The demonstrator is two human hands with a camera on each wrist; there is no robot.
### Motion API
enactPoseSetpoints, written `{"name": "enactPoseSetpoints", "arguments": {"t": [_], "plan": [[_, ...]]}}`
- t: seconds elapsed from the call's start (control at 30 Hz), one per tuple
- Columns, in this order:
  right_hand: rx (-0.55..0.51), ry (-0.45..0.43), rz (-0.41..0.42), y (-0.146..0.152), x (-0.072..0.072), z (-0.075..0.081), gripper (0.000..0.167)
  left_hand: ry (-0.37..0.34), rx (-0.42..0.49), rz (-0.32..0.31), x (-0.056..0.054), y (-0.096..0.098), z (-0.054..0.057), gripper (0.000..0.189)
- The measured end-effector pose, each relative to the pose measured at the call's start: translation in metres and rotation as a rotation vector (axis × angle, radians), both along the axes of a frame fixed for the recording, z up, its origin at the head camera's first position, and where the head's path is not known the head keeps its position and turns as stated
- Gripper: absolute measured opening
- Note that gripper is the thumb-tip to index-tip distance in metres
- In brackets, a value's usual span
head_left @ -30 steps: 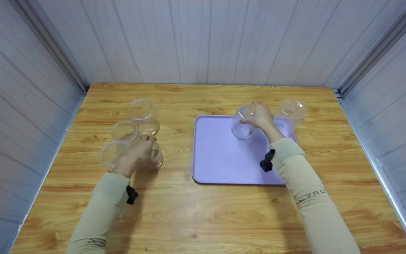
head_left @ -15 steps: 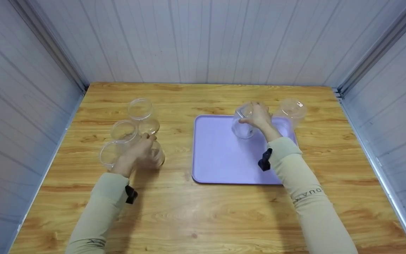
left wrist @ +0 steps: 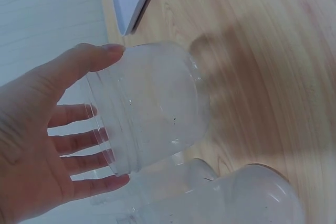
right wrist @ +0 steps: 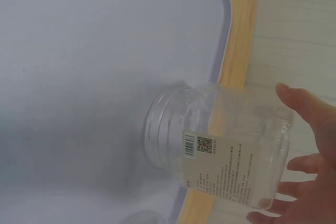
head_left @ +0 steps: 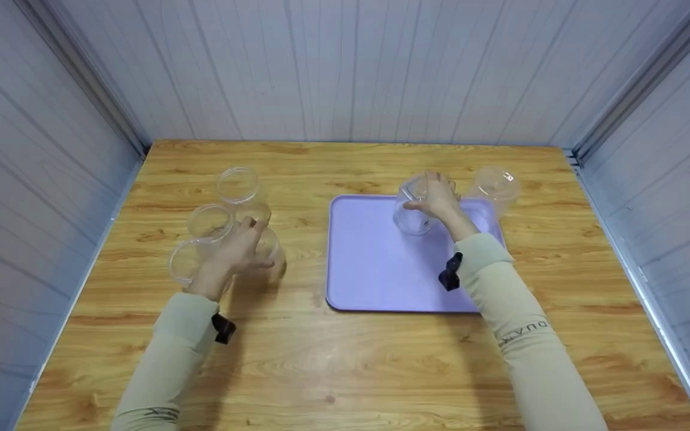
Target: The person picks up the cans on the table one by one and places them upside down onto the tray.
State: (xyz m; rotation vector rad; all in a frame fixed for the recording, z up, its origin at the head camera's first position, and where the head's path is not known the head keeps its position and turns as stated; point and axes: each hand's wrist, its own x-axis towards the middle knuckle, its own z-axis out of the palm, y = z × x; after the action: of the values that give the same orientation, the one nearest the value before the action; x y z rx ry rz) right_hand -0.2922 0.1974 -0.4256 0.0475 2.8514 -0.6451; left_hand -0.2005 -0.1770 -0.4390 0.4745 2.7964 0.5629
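Note:
My left hand [head_left: 238,248] holds a clear plastic jar [left wrist: 152,103] around its open rim, thumb on one side and fingers on the other. In the left wrist view a shadow falls on the wood beside this jar's base. On the right, my right hand [head_left: 441,200] grips another clear jar [right wrist: 236,145] by its base. That jar is turned mouth down over the back part of the purple tray [head_left: 375,263]; its threaded mouth is at the tray surface. A white label [right wrist: 218,166] with a barcode is on its side.
Several more clear jars stand close to my left hand, including one with its rim [head_left: 238,184] at the back. Another clear jar [head_left: 496,184] stands behind the tray's right corner. Panelled walls [head_left: 321,72] enclose the wooden table [head_left: 345,371] at the back and sides.
The left thumb has swung out into view and the jar in that hand has shifted slightly right, apparently raised. My right hand and its jar have barely moved.

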Motion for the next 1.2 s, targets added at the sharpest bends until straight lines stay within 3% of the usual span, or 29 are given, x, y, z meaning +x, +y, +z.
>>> {"name": "enactPoseSetpoints", "arguments": {"t": [0.37,0.57,0.93,1.07,1.2], "plan": [[-0.069,0.124,0.013,-0.001,0.008,0.011,0.088,0.099,-0.032,-0.002,0.001,0.006,0.009,0.085],[-0.117,0.234,0.006,-0.005,0.017,0.019,0.082,0.139,0.012,0.016,0.004,0.009,0.011,0.084],[-0.344,0.41,0.04,-0.012,0.04,0.019,0.072,0.354,0.116,0.085,0.008,0.02,0.002,0.083],[-0.486,0.416,0.063,-0.014,0.049,0.017,0.068,0.327,0.202,0.124,0.011,0.027,0.002,0.083],[-0.667,0.366,0.067,-0.014,0.056,0.017,0.061,0.294,0.26,0.168,0.013,0.035,0.001,0.084]]}}
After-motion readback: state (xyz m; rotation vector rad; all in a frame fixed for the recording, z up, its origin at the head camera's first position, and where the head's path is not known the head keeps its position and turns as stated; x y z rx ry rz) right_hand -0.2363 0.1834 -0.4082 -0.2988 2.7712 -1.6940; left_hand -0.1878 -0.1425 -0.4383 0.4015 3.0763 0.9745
